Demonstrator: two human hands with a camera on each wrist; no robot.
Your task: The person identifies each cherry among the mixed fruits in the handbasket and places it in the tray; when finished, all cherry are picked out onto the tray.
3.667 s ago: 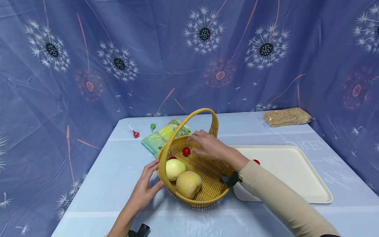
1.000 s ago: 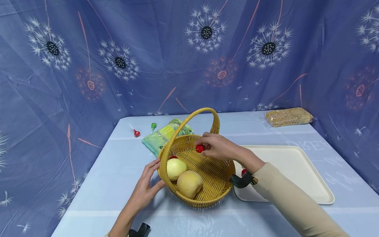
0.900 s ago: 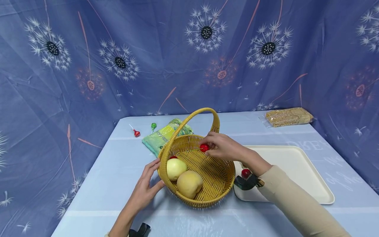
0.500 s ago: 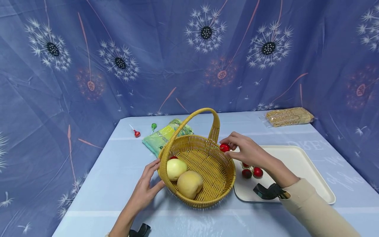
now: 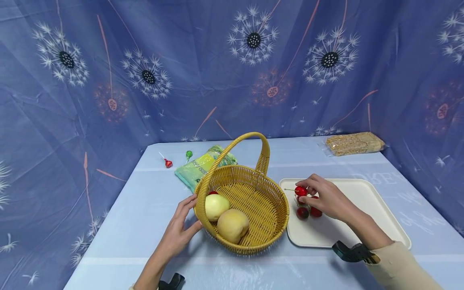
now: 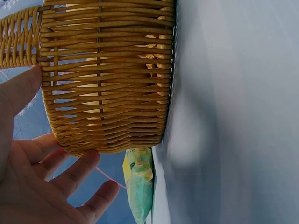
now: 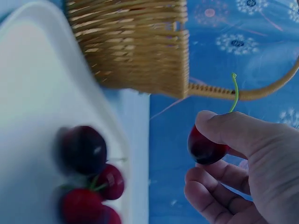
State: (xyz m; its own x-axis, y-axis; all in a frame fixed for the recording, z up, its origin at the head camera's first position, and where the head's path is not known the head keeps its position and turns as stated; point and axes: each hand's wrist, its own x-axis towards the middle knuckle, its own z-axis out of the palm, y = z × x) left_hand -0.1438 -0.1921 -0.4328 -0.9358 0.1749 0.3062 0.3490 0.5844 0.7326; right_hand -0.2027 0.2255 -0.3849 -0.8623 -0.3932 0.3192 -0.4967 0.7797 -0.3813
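Observation:
My right hand (image 5: 328, 199) pinches a red cherry (image 5: 300, 191) between thumb and fingers, over the left part of the white tray (image 5: 369, 213). Its green stem shows clearly in the right wrist view, where the cherry (image 7: 205, 148) is dark red. Several cherries (image 5: 302, 213) lie on the tray beneath that hand. My left hand (image 5: 177, 227) touches the left side of the wicker basket (image 5: 264, 209), fingers fairly straight along the rim near the handle. Inside the basket sit a pale green apple (image 5: 216, 207), a yellow peach-like fruit (image 5: 233, 226) and a mostly hidden red one (image 5: 213, 193).
Behind the basket lies a green-yellow packet (image 5: 193, 171). A red lollipop (image 5: 168, 163) and a green lollipop (image 5: 189, 154) are at the back left. A clear-wrapped grain bar pack (image 5: 355, 143) lies at the back right. The basket's tall handle (image 5: 237, 141) arches upward.
The right hand picked up the cherry inside the basket, lifted it out over the right rim and carried it right above the tray. The left hand has stayed at the basket.

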